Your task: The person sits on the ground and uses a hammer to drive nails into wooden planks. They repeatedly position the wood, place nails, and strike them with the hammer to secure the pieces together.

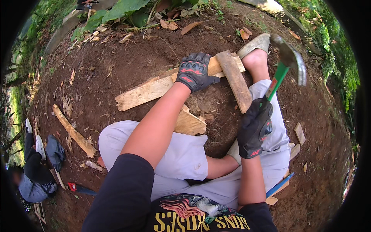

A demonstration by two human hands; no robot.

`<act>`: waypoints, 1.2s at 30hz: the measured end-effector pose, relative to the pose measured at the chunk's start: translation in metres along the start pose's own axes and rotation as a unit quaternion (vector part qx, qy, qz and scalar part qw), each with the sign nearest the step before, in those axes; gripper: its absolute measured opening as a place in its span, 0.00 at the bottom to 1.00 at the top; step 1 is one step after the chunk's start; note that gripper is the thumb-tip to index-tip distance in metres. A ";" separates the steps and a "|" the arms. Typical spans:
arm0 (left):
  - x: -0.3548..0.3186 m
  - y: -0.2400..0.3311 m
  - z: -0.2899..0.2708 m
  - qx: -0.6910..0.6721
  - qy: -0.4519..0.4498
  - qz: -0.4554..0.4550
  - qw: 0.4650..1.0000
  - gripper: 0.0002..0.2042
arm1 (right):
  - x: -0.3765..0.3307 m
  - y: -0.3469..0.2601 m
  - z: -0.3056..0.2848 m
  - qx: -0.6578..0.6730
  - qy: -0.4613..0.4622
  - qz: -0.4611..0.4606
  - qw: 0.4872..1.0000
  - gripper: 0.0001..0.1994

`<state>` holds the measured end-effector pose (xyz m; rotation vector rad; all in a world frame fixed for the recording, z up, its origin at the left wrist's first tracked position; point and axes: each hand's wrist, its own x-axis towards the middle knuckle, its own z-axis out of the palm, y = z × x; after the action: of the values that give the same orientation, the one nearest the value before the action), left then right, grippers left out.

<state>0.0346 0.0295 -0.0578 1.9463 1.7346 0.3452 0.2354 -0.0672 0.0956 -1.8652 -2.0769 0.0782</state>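
— Where do the hands sit?

— The gloved left hand presses flat on a long pale wooden plank lying on the bare soil; its long axis runs leftward from a shorter brown board crossed over its right end.

— And the right hand?

— Closed around a green-handled steel hammer, raised just right of that crossing, nearer it than the left.
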 end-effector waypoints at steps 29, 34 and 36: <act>0.002 0.025 -0.030 -0.001 -0.114 0.003 0.993 0.38 | 0.031 0.055 0.021 0.024 -0.270 0.219 0.938 0.38; 0.001 0.034 -0.040 0.020 -0.143 0.002 0.989 0.39 | 0.028 0.051 0.024 -0.006 -0.284 0.187 0.940 0.42; 0.001 0.033 -0.042 0.027 -0.149 0.000 0.989 0.40 | 0.029 0.050 0.023 -0.001 -0.290 0.186 0.939 0.44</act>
<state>0.0422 0.0366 -0.0055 1.9231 1.5625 0.0052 0.2745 -0.0282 0.0664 -2.4291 -2.0065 0.8077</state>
